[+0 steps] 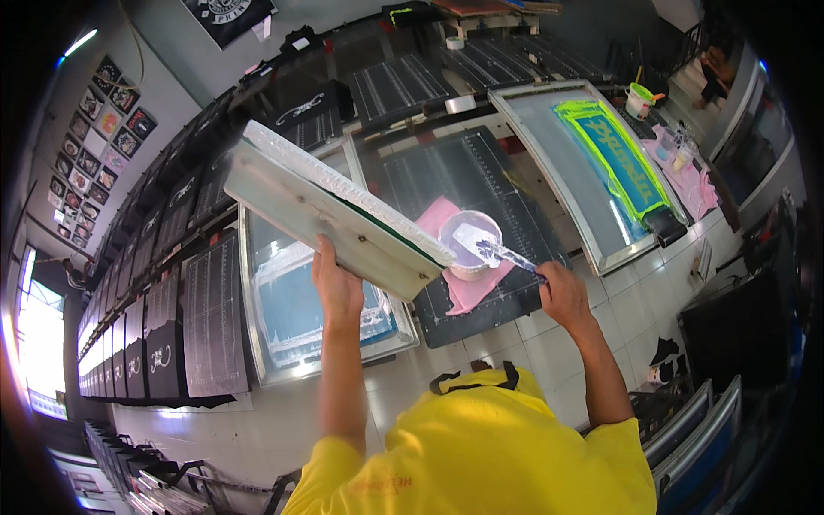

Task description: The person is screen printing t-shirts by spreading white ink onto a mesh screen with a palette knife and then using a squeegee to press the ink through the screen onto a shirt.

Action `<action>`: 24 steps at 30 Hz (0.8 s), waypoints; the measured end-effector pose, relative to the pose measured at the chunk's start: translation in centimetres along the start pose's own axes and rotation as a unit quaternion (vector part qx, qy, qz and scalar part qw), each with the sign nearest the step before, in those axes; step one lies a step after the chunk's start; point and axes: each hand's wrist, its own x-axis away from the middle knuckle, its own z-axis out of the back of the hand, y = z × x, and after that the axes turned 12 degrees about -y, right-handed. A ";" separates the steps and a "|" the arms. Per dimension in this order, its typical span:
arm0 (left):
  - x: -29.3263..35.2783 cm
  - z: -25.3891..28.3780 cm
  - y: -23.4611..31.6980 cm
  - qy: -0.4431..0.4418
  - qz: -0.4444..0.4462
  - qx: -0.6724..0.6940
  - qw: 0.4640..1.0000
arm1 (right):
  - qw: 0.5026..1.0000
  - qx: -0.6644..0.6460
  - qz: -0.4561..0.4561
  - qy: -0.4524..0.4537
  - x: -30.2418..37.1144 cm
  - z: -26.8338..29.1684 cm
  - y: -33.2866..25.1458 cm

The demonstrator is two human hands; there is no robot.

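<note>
Forward reaches the left arm (342,369), fingers (325,249) clasping a tilted squeegee (343,233).

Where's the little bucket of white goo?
In the head view, slightly right of centre: the white bucket sits on the pink cloth, left of the right hand holding the spatula.
</note>
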 end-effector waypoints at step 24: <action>0.1 -0.2 -0.7 0.026 -0.012 -0.068 0.997 | 0.993 -0.108 0.030 0.047 3.6 -4.4 2.0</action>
